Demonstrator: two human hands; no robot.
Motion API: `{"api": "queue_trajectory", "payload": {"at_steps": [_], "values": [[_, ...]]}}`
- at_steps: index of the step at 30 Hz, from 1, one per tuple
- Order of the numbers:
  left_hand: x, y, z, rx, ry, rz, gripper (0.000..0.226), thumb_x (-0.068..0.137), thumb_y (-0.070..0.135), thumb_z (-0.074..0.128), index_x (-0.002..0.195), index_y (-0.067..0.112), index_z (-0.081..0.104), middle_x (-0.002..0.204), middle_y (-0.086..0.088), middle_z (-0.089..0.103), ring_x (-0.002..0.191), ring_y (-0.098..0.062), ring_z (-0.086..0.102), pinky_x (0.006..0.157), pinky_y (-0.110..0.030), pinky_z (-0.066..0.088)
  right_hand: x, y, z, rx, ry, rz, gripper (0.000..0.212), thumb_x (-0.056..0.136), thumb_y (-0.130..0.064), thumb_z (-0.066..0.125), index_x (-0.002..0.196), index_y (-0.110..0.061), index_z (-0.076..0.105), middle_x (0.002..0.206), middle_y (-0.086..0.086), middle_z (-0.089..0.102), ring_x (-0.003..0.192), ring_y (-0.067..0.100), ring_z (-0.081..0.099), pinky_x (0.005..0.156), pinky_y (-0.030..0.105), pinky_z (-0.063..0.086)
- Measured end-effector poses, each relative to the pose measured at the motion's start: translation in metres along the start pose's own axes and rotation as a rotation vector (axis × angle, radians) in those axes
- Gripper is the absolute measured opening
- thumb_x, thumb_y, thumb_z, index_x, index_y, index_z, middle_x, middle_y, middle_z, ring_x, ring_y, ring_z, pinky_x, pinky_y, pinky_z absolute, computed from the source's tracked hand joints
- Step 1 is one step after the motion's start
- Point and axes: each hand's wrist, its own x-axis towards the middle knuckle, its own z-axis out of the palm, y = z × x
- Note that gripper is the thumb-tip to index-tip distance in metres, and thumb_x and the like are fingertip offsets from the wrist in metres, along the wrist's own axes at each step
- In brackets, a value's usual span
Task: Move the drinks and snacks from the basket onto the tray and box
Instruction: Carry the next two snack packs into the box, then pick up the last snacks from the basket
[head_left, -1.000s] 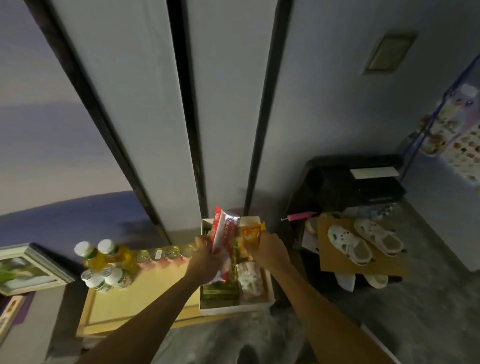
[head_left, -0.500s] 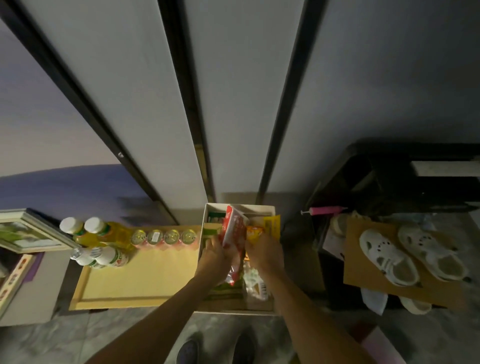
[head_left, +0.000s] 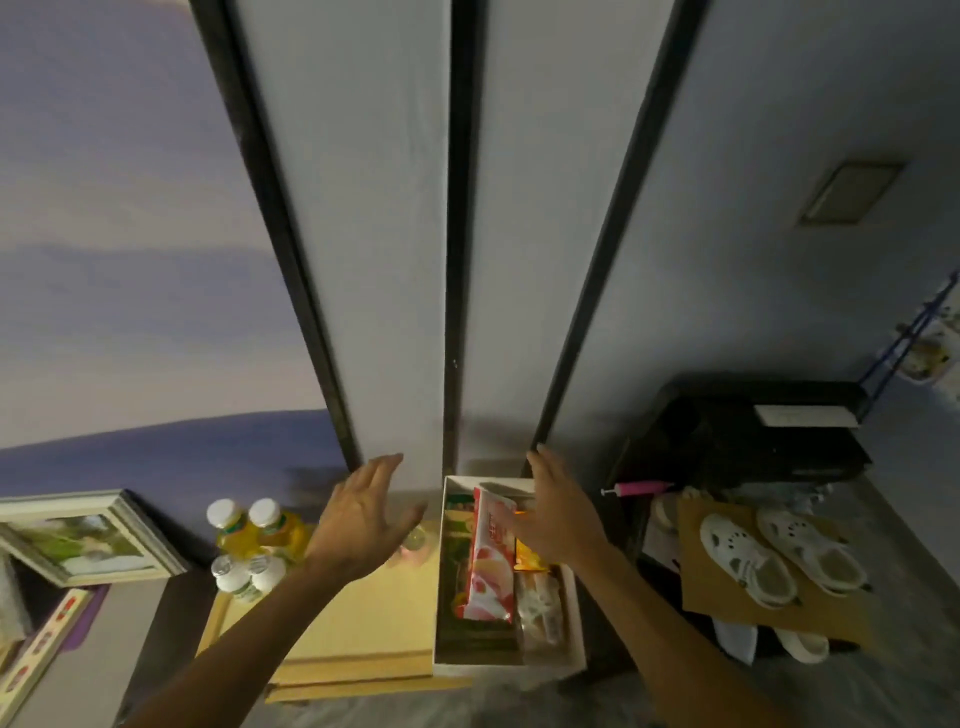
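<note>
Head view: left hand (head_left: 363, 519), right hand (head_left: 558, 514), fingers (head_left: 374, 475) spread, empty.

left hand (head_left: 363, 519) let go of red snack packet (head_left: 488, 561), right hand (head_left: 558, 512) off orange packet (head_left: 527, 552), both raised, fingers (head_left: 387, 466) spread

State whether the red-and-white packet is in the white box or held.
In the white box: the red-and-white packet lies among other snacks; left hand and right hand are spread open, empty.

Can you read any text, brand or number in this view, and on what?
No text is readable.
red-and-white snack packet: red print, too blurred.
bottles: green labels, too small.
long strip at lower left: red marks, blurred.
</note>
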Motion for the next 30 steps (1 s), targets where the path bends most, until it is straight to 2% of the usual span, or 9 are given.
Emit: {"api": "queue_trajectory", "payload": {"at_steps": [2,5,10,12,18,21,23,27,30], "values": [[-0.005,-0.013,-0.039,0.064,0.059,0.057,0.095,0.091,0.091,0.027,0.166,0.034,0.017,0.172,0.001,0.028,0.156,-0.027,0.03,0.128,-0.051,0.026,-0.003,-0.028,-0.02,-0.009,0.041,-0.047,0.108,0.09,-0.084,0.053,0.17,-0.025,0.012,0.179,-0.002,0.005,0.164,0.023,0.01,0.126,0.051,0.026],[-0.018,-0.035,-0.094,0.145,0.158,0.129,0.103,0.09,0.093,0.019,0.168,0.025,0.018,0.174,-0.003,0.025,0.159,-0.025,0.023,0.131,-0.048,0.018,-0.008,-0.076,-0.043,-0.045,0.078,-0.131,0.113,0.086,-0.088,0.053,0.17,-0.027,0.007,0.179,-0.005,-0.003,0.164,0.021,0.004,0.127,0.051,0.024],[-0.075,-0.067,-0.164,0.19,0.319,0.054,0.102,0.091,0.092,0.025,0.169,0.026,0.017,0.176,-0.001,0.018,0.163,-0.021,0.012,0.132,-0.051,0.014,-0.016,-0.162,-0.054,-0.034,0.116,-0.313,0.115,0.088,-0.085,0.056,0.171,-0.023,0.008,0.179,-0.003,-0.003,0.165,0.019,0.001,0.128,0.042,0.019],[-0.109,-0.079,-0.188,0.203,0.388,-0.011,0.102,0.09,0.092,0.028,0.168,0.026,0.018,0.176,-0.001,0.02,0.163,-0.021,0.013,0.132,-0.051,0.015,-0.02,-0.195,-0.05,-0.022,0.099,-0.41,0.115,0.088,-0.085,0.056,0.171,-0.02,0.01,0.18,-0.002,-0.001,0.165,0.017,0.0,0.13,0.04,0.017],[-0.247,-0.114,-0.227,0.266,0.551,-0.277,0.099,0.092,0.089,0.036,0.167,0.025,0.023,0.174,-0.002,0.026,0.159,-0.024,0.024,0.13,-0.049,0.018,-0.048,-0.293,-0.018,0.014,-0.019,-0.682,0.116,0.089,-0.082,0.058,0.171,-0.017,0.01,0.179,0.0,0.007,0.165,0.018,0.007,0.132,0.041,0.022],[-0.326,-0.137,-0.234,0.283,0.611,-0.437,0.1,0.089,0.092,0.035,0.165,0.028,0.025,0.17,-0.002,0.032,0.155,-0.026,0.03,0.128,-0.051,0.024,-0.076,-0.346,0.015,0.046,-0.087,-0.801,0.113,0.091,-0.074,0.066,0.17,-0.014,0.013,0.179,0.004,0.011,0.164,0.021,0.011,0.131,0.041,0.022],[-0.38,-0.154,-0.237,0.277,0.64,-0.54,0.102,0.087,0.095,0.034,0.164,0.03,0.026,0.171,0.0,0.03,0.157,-0.025,0.029,0.128,-0.052,0.024,-0.101,-0.38,0.041,0.08,-0.186,-0.855,0.112,0.091,-0.068,0.07,0.171,-0.015,0.011,0.179,0.005,0.01,0.164,0.023,0.012,0.131,0.042,0.02],[-0.483,-0.193,-0.242,0.274,0.685,-0.756,0.102,0.086,0.096,0.035,0.163,0.03,0.028,0.172,-0.001,0.029,0.157,-0.024,0.029,0.127,-0.053,0.026,-0.15,-0.447,0.087,0.022,-0.279,-0.953,0.118,0.085,-0.077,0.068,0.17,-0.02,0.009,0.177,0.006,0.015,0.163,0.029,0.017,0.127,0.053,0.031],[-0.553,-0.225,-0.244,0.254,0.706,-0.887,0.105,0.084,0.097,0.033,0.165,0.03,0.026,0.172,-0.003,0.029,0.154,-0.029,0.035,0.126,-0.055,0.028,-0.186,-0.499,0.12,-0.02,-0.282,-1.008,0.122,0.071,-0.093,0.056,0.165,-0.026,0.016,0.169,0.004,0.032,0.154,0.03,0.037,0.116,0.049,0.046]]}}
